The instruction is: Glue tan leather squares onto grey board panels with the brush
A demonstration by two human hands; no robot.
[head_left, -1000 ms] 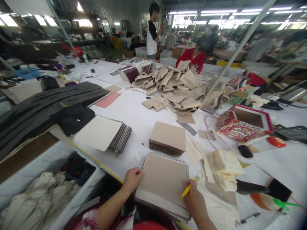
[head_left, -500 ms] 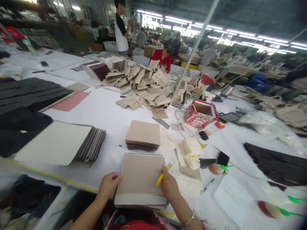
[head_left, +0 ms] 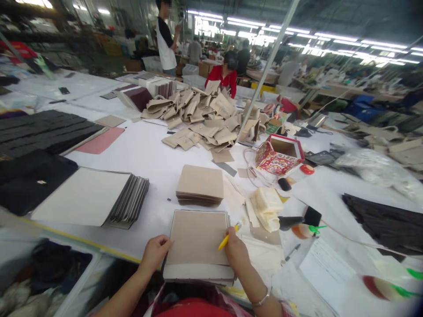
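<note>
In front of me a tan panel (head_left: 200,237) lies over a pale, dark-edged board (head_left: 198,271) on a low stack at the table's front edge. My left hand (head_left: 156,254) is closed at the panel's left edge, thumb and forefinger together there; the other fingers are curled under. My right hand (head_left: 237,253) rests on the right edge, its fingers wrapped round a yellow pen (head_left: 224,242) that slants over the panel. Just behind stands a stack of tan panels (head_left: 200,182). Left of it is a stack of pale boards with dark edges (head_left: 84,196).
Tan bag pieces (head_left: 198,112) are heaped at the back, near a person in red (head_left: 220,75). To my right are a red patterned box (head_left: 277,158), a crumpled cream cloth (head_left: 266,204), a glue bottle (head_left: 302,231) and a written sheet (head_left: 327,273). Dark material (head_left: 42,132) lies left.
The view has shifted slightly, so the table things appear a little further right. Both hands keep their places at the panel's edges, and the pen stays in my right hand.
</note>
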